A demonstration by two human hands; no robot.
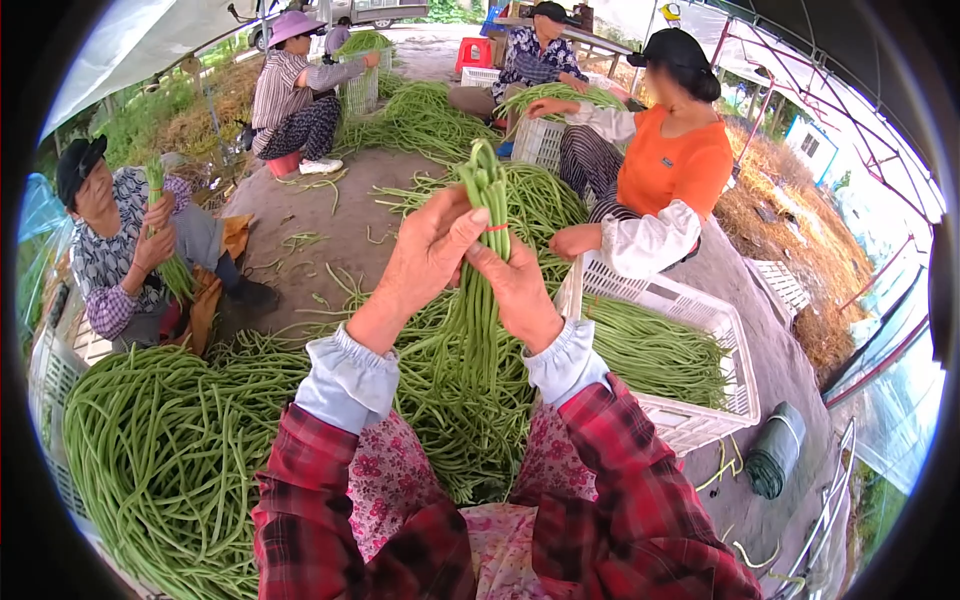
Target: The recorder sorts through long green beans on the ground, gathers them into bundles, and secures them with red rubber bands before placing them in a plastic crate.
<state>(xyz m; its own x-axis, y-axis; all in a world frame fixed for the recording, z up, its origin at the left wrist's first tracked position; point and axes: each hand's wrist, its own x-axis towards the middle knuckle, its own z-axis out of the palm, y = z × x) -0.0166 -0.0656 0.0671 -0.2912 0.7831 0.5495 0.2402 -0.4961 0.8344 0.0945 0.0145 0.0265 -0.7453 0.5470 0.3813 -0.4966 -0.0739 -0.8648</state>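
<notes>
Both hands hold up a bundle of long green beans (480, 315), upright, in the middle of the view. A red band (495, 228) goes around its upper part. My left hand (427, 255) is at the bundle's left, thumb and fingers closed near the band. From the right, my right hand (514, 285) grips the beans just below the band. Loose long beans (450, 420) lie in a heap beneath the hands and between the knees. To the right, a white plastic crate (739, 360) contains more long beans, lying lengthwise.
A big heap of beans (172, 450) lies at the left. A person in an orange shirt (675, 161) sits beside the crate; another at the left (120, 240) holds a bean bundle. More people sit farther back around bean heaps. A dark green plastic roll (776, 450) lies at the right.
</notes>
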